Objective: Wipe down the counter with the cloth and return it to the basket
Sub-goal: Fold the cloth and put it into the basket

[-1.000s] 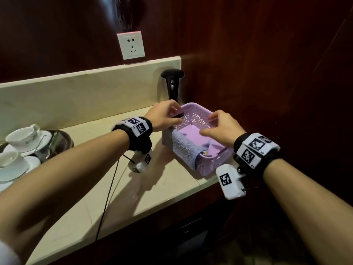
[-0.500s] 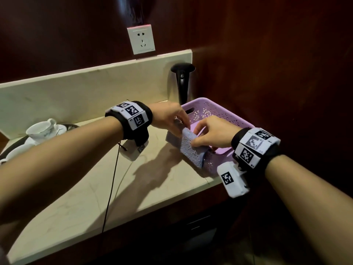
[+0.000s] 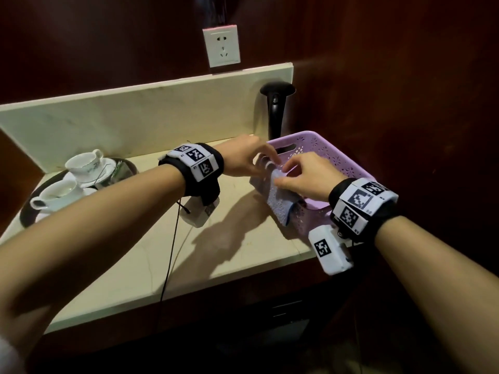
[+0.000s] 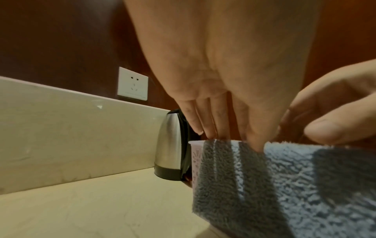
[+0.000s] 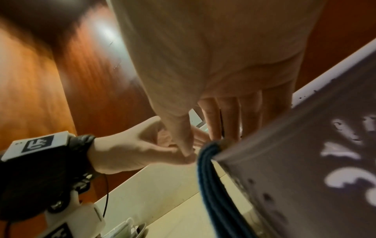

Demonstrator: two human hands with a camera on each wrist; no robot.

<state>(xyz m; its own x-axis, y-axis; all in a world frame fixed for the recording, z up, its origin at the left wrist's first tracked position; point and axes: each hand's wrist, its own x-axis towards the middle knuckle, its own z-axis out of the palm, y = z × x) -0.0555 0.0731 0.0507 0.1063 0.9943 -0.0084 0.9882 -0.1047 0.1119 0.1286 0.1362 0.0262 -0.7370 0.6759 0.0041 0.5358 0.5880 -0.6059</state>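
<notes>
A blue-grey fluffy cloth [image 3: 280,205] hangs over the near left wall of the purple perforated basket [image 3: 337,153], which stands at the right end of the cream counter [image 3: 216,255]. My left hand [image 3: 267,160] pinches the cloth's top edge at the rim; in the left wrist view the left hand [image 4: 244,141] has its thumb in front of the cloth [image 4: 284,185] and its fingers behind. My right hand [image 3: 283,175] pinches the same edge just to the right. In the right wrist view the cloth [image 5: 209,177] drapes down the basket wall [image 5: 305,161].
A steel and black kettle [image 3: 275,114] stands in the back corner just behind the basket. A dark tray with white teacups [image 3: 81,179] sits at the counter's left end. A backsplash and wall socket [image 3: 221,45] are behind. A thin cable [image 3: 170,252] hangs from my left wrist.
The right hand came out of the basket's inside to the near wall, and the left hand left the rim. Both now pinch the cloth's top edge.
</notes>
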